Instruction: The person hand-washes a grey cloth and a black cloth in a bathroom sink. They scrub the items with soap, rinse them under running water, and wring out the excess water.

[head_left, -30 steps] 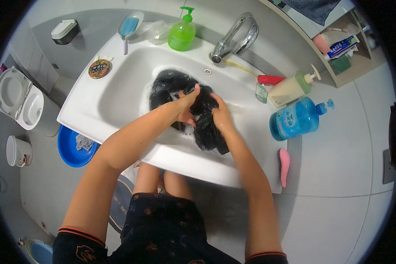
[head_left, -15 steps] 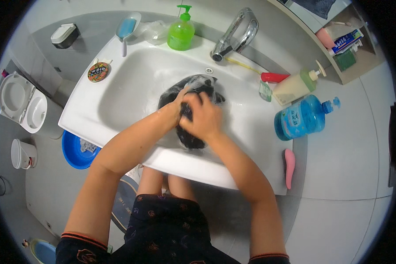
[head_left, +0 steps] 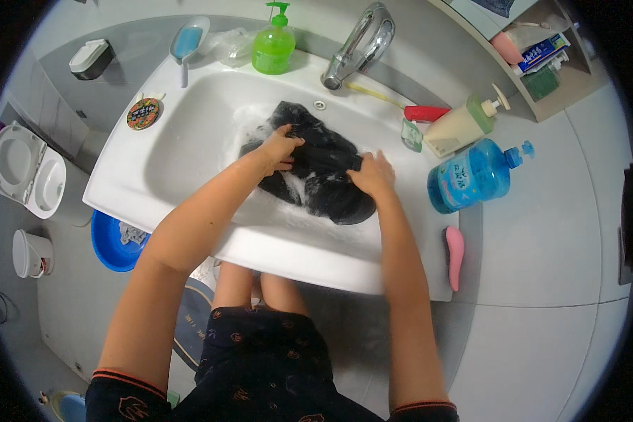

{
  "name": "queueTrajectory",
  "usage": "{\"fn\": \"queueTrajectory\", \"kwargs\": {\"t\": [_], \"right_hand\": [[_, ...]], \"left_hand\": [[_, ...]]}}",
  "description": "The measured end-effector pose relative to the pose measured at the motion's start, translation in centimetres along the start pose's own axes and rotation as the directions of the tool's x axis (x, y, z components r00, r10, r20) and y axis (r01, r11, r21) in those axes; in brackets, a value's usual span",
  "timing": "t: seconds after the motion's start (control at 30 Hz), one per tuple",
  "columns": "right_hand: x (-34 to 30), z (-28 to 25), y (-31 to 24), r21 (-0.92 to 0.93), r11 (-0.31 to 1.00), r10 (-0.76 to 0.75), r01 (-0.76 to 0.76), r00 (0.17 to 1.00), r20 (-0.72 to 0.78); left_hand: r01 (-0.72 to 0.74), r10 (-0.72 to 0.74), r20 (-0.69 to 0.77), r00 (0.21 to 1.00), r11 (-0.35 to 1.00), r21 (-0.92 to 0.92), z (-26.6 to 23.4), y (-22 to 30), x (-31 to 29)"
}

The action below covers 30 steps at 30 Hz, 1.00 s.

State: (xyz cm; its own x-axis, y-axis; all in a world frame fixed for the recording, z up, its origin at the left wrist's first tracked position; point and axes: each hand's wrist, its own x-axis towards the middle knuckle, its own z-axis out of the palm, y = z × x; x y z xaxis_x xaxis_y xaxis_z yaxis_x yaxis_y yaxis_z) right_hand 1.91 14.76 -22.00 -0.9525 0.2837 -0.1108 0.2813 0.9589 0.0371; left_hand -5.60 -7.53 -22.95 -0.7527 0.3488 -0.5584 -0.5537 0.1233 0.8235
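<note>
A white washbasin (head_left: 190, 148) lies beneath both grips, soapy black cloth (head_left: 320, 155) inside. The right grip (head_left: 373, 174) pinches the cloth; whether the left grip (head_left: 280, 149), touching it, is closed I cannot tell. To their right, a blue pump bottle (head_left: 471, 176) bears a printed label before a tiled wall (head_left: 541, 246); beyond them stands a chrome faucet (head_left: 360, 46).

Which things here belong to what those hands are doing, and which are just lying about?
Apparently in use:
left hand
right hand
wet black cloth
white glossy sink

Apparently lying about:
bright-green pump bottle
blue plastic bottle
pink curved brush
</note>
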Motion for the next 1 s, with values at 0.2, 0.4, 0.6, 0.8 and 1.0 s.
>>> {"fn": "queueTrajectory", "kwargs": {"t": [0.2, 0.4, 0.6, 0.8, 1.0], "right_hand": [[0.6, 4.0, -4.5, 0.277, 0.949, -0.161, 0.152, 0.987, 0.012], [0.9, 4.0, -3.2, 0.282, 0.944, -0.193, 0.174, 0.98, 0.042], [-0.7, 5.6, -2.3, 0.207, 0.846, -0.502, 0.491, 0.865, 0.0], [1.5, 4.2, -2.5, 0.158, 0.987, -0.018, 0.024, 0.999, -0.043], [-5.5, -5.0, -10.4, 0.796, 0.405, -0.347, 0.449, 0.881, -0.32]], "left_hand": [[-0.078, 0.078, -0.024, 0.997, 0.997, 0.016, 1.1, -0.4, -0.1], [0.021, -0.023, -0.013, 1.0, 0.991, -0.13, 1.0, 0.5, -1.4], [0.085, -0.063, 0.104, 0.993, 0.972, -0.217, 1.1, 0.3, -1.5], [0.162, -0.119, 0.159, 0.98, 0.941, -0.297, 0.9, 0.4, -0.9], [0.153, 0.051, 0.363, 0.93, 0.846, -0.511, -3.2, -1.5, 3.3]]}}
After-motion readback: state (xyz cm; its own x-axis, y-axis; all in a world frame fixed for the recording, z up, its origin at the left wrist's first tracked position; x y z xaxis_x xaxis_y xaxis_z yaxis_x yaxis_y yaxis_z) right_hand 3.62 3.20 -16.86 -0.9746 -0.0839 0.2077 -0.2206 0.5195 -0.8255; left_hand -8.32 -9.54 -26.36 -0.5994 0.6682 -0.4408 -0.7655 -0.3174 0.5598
